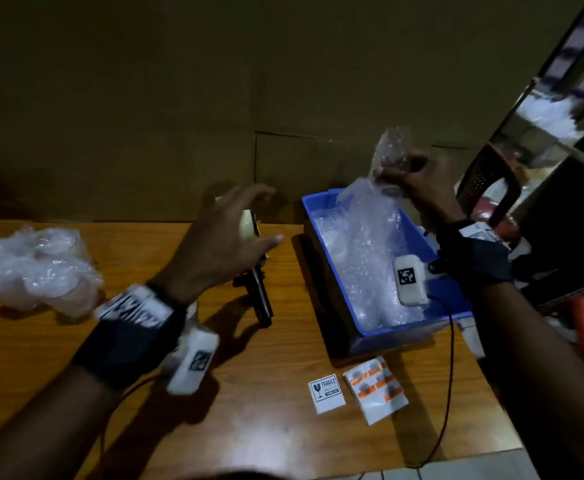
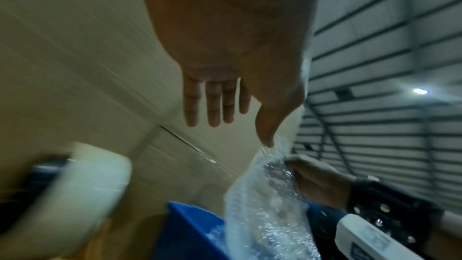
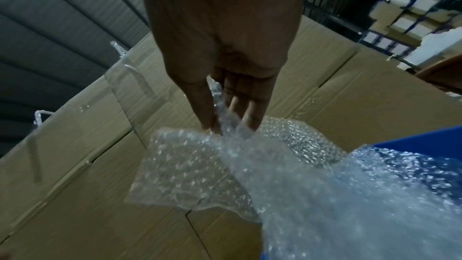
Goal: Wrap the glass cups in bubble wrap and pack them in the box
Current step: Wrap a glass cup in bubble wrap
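Observation:
My right hand (image 1: 403, 174) pinches a sheet of bubble wrap (image 1: 373, 216) between thumb and fingers and lifts it above the blue bin (image 1: 453, 296), which holds more bubble wrap. In the right wrist view the bubble wrap (image 3: 225, 126) runs up between the fingers (image 3: 252, 118). My left hand (image 1: 228, 233) hovers open over the table, fingers spread, holding nothing; its fingers (image 2: 213, 104) are straight in the left wrist view. Wrapped glass cups (image 1: 34, 268) lie at the table's left edge.
A tape dispenser (image 1: 255, 289) stands on the wooden table (image 1: 249, 427) under my left hand. Fragile stickers (image 1: 327, 391) and a stack of orange labels (image 1: 375, 386) lie near the front. Large cardboard boxes (image 1: 179, 98) wall the back. A chair (image 1: 484, 188) stands right.

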The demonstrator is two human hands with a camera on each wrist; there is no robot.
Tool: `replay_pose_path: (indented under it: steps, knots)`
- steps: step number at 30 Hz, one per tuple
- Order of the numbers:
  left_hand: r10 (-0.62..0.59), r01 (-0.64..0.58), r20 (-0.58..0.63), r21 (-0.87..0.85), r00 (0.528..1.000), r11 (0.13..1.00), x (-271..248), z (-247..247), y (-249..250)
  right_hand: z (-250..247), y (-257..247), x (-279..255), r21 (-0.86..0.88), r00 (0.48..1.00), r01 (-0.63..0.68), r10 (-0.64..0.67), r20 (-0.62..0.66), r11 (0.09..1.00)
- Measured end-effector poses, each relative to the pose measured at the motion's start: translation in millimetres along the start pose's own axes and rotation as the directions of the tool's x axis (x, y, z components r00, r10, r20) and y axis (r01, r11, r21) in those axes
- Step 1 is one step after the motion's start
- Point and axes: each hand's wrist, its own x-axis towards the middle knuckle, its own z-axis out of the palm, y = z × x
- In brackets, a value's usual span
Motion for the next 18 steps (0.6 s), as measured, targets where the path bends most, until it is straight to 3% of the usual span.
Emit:
replay_pose_path:
  steps: [3,5,7,10,13,18]
  knots:
    - [0.065,-0.073,0.121,0.061,0.991,0.995,52.4,38.5,17.4,-1.0,-0.5,-15.7,0.06,0.998,-0.058,0.057,0.022,0.996]
    - [0.093,-0.087,0.185,-0.04,0.978,0.995,79.0,66.5,26.7,-2.7,0.3,-24.4,0.115,0.997,-0.07,0.069,0.019,0.991]
    - [0.098,-0.075,0.193,-0.126,0.976,0.989,97.0,89.8,32.2,-5.5,0.4,-30.6,0.142,0.997,-0.072,0.071,0.007,0.987]
    - [0.152,-0.137,0.125,-0.121,0.981,0.983,108.2,115.5,31.6,-14.0,2.6,-35.8,0.128,0.998,-0.068,0.07,-0.007,0.989]
    - [0.149,-0.153,0.13,0.025,0.98,0.988,107.0,126.1,23.9,-31.2,7.3,-35.4,0.123,0.996,-0.019,0.03,-0.09,0.992]
    - [0.031,-0.183,0.406,0.343,0.913,0.921,102.0,136.5,10.9,-72.8,4.6,-19.6,0.085,0.944,0.086,-0.054,-0.325,0.993]
